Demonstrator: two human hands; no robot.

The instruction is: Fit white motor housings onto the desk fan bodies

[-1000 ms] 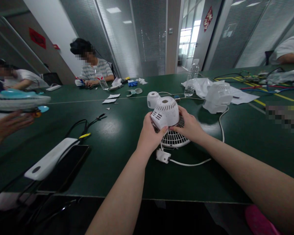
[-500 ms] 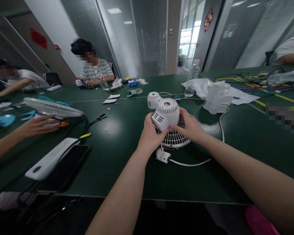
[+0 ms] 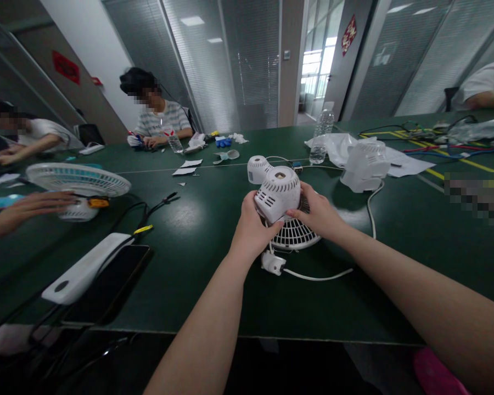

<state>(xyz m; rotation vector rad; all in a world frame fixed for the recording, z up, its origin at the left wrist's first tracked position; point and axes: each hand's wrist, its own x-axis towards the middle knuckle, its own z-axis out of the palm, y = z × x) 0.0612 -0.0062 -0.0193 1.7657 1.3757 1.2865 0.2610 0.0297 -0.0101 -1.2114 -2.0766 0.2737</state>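
Observation:
On the green table, a white fan motor housing (image 3: 279, 189) with vent slots sits between my two hands. My left hand (image 3: 251, 227) is wrapped round its left side, thumb at the lower front edge. My right hand (image 3: 318, 211) grips the right side, its thumb pressed on the front. Beneath it lies a white round fan grille (image 3: 294, 235), face down and partly hidden by the housing and hands. A small white part (image 3: 273, 263) with a cable lies just in front of the grille. Behind the housing stands a smaller white vented piece (image 3: 258, 169).
To the right are another white vented housing (image 3: 366, 164), a plastic bag (image 3: 337, 147) and a clear bottle (image 3: 323, 131). A white power bank (image 3: 84, 269) and a black phone (image 3: 109, 285) lie left. A co-worker's hand (image 3: 37, 207) touches a white fan (image 3: 78, 181).
My hands and the housing stay almost still. At the left, the co-worker's fan has tilted and shifted left, showing more of its face and base; that person's hand has drawn back left.

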